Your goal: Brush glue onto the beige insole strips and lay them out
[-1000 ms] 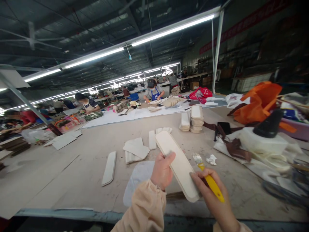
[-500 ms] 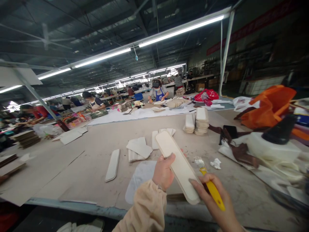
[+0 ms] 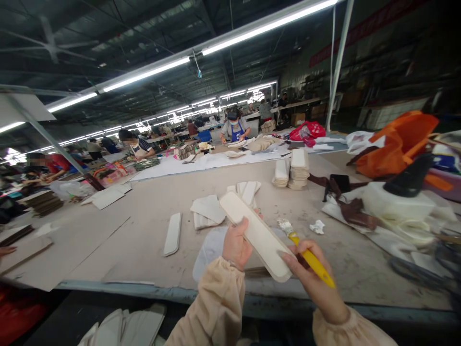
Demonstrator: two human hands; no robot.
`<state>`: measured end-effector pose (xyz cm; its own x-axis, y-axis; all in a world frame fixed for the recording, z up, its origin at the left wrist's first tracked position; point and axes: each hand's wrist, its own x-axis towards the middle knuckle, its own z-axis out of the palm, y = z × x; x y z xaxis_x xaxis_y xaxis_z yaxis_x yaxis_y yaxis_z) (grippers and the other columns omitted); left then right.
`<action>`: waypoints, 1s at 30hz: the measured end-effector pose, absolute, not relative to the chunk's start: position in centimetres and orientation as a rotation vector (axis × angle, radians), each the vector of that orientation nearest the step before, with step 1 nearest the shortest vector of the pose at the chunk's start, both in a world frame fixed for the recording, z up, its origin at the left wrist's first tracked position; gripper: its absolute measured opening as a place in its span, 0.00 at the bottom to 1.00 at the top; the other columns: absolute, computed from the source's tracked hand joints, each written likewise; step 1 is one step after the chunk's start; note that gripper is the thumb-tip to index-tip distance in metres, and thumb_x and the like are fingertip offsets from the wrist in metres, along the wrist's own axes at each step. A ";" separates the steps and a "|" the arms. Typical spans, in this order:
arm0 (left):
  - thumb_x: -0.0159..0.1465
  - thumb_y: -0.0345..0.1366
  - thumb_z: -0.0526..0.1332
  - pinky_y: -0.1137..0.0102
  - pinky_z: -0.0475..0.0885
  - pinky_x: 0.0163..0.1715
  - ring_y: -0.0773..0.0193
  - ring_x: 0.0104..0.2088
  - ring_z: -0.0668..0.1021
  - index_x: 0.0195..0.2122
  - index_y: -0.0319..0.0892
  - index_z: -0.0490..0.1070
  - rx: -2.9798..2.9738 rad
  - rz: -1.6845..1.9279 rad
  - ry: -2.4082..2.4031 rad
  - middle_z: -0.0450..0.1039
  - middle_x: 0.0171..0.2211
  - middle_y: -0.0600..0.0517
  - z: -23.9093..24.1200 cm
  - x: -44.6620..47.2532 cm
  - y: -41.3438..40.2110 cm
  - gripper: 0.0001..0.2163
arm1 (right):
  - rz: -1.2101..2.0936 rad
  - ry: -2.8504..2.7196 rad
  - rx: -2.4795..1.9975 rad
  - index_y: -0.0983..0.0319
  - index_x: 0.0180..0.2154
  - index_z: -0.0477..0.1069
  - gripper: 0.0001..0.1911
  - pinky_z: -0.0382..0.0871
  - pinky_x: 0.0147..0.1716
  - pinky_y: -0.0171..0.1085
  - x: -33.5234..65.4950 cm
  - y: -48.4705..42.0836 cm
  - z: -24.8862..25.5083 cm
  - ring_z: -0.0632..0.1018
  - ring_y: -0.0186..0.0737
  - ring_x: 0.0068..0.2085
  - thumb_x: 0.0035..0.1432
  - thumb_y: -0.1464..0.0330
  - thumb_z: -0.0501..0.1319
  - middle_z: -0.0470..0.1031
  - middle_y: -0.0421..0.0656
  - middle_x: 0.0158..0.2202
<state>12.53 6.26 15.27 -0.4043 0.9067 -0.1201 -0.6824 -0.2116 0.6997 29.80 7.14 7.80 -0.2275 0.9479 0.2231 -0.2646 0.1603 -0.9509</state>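
My left hand (image 3: 236,245) is closed round a long cream panel with rounded ends (image 3: 254,233), held up over the near edge of the table and slanting away to the upper left. My right hand (image 3: 312,281) grips a yellow-handled brush (image 3: 306,254) whose bristles point up-left, and its fingertips rest on the panel's near end. Both sleeves are beige. Just beyond the panel lie loose cream pieces (image 3: 208,211) on the table.
A single cream strip (image 3: 173,233) lies left of my hands. Two stacks of panels (image 3: 291,174) stand further back. A white container with a black spout (image 3: 403,197), brown fabric (image 3: 351,211) and an orange bag (image 3: 396,144) crowd the right. Other people work at distant tables.
The panel and both hands have shifted a little to the left and tilted flatter. More of the table's near edge and pieces below it now show.
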 end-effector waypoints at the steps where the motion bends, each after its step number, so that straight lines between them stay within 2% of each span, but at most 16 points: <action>1: 0.54 0.33 0.71 0.65 0.75 0.45 0.57 0.39 0.82 0.40 0.37 0.76 0.379 1.854 0.837 0.81 0.37 0.46 15.3 12.6 6.0 0.13 | 1.354 -1.286 -0.741 0.55 0.37 0.60 0.21 0.71 0.29 0.35 29.7 7.0 7.7 0.74 0.37 0.31 0.49 0.65 0.71 0.73 0.39 0.36; 5: 0.52 0.33 0.72 0.66 0.75 0.44 0.58 0.39 0.82 0.41 0.37 0.76 0.350 1.974 0.817 0.81 0.37 0.46 15.4 13.4 5.0 0.15 | 1.323 -1.286 -0.743 0.55 0.37 0.60 0.24 0.67 0.26 0.33 29.5 6.6 7.4 0.70 0.35 0.28 0.45 0.65 0.73 0.70 0.37 0.33; 12: 0.51 0.35 0.73 0.67 0.75 0.42 0.60 0.36 0.82 0.38 0.37 0.75 0.325 2.086 0.745 0.81 0.36 0.47 16.5 13.9 4.0 0.15 | 1.177 -1.199 -0.926 0.55 0.37 0.62 0.27 0.64 0.22 0.32 30.8 7.0 7.3 0.67 0.33 0.26 0.40 0.57 0.74 0.64 0.35 0.29; 19: 0.46 0.32 0.75 0.71 0.75 0.35 0.64 0.31 0.81 0.37 0.37 0.75 0.329 2.212 0.837 0.81 0.32 0.50 18.5 12.4 3.3 0.17 | 1.110 -1.176 -0.958 0.56 0.37 0.63 0.28 0.61 0.22 0.32 32.1 7.3 7.9 0.66 0.33 0.27 0.38 0.55 0.74 0.63 0.35 0.29; 23: 0.44 0.32 0.75 0.73 0.74 0.31 0.65 0.28 0.81 0.36 0.37 0.75 0.378 2.208 0.922 0.80 0.30 0.51 18.3 11.6 2.9 0.18 | 1.041 -1.106 -0.924 0.57 0.37 0.63 0.27 0.62 0.26 0.32 32.1 7.6 8.0 0.66 0.32 0.27 0.40 0.56 0.74 0.62 0.34 0.29; 26: 0.46 0.32 0.74 0.73 0.74 0.30 0.65 0.28 0.81 0.35 0.37 0.74 0.422 2.155 0.994 0.80 0.29 0.51 17.6 11.3 2.6 0.16 | 0.997 -1.046 -0.890 0.58 0.36 0.62 0.26 0.63 0.29 0.33 31.9 7.9 7.9 0.67 0.32 0.29 0.41 0.58 0.74 0.63 0.34 0.29; 30: 0.51 0.27 0.71 0.73 0.76 0.33 0.65 0.31 0.81 0.37 0.39 0.72 0.384 2.087 1.069 0.80 0.32 0.52 16.4 10.7 2.0 0.13 | 1.018 -1.010 -0.886 0.58 0.35 0.61 0.25 0.64 0.28 0.34 31.8 7.8 8.1 0.68 0.32 0.27 0.43 0.58 0.73 0.63 0.33 0.27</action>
